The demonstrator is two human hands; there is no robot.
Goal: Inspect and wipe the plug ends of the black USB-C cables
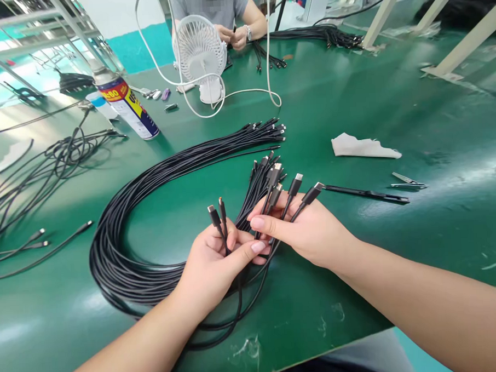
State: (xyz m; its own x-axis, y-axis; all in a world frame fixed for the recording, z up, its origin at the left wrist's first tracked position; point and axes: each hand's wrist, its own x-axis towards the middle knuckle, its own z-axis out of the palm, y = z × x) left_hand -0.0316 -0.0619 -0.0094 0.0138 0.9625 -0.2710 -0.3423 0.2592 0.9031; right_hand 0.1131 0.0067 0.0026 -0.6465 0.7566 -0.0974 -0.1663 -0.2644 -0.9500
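My left hand (218,250) is closed round black USB cables, and two of their plugs (215,216) stick up above its fingers. Beside it, almost touching, my right hand (303,227) pinches several more black USB cables (287,203), their metal-tipped plugs fanned out and pointing up. Loose lengths from the held cables hang below the hands in loops (239,312). Behind and left of my hands, a thick bundle of black cables (114,225) lies curved in a U on the green table. One set of its plug ends lies at the back, the other just behind my fingers.
Tweezers (367,194) and small snips (408,183) lie to the right, near a torn white scrap (363,146). A spray can (127,106) and a corded white fan (201,51) stand at the back. Tangled cables (66,155) lie left. Across the table (392,103) sits a person (211,9).
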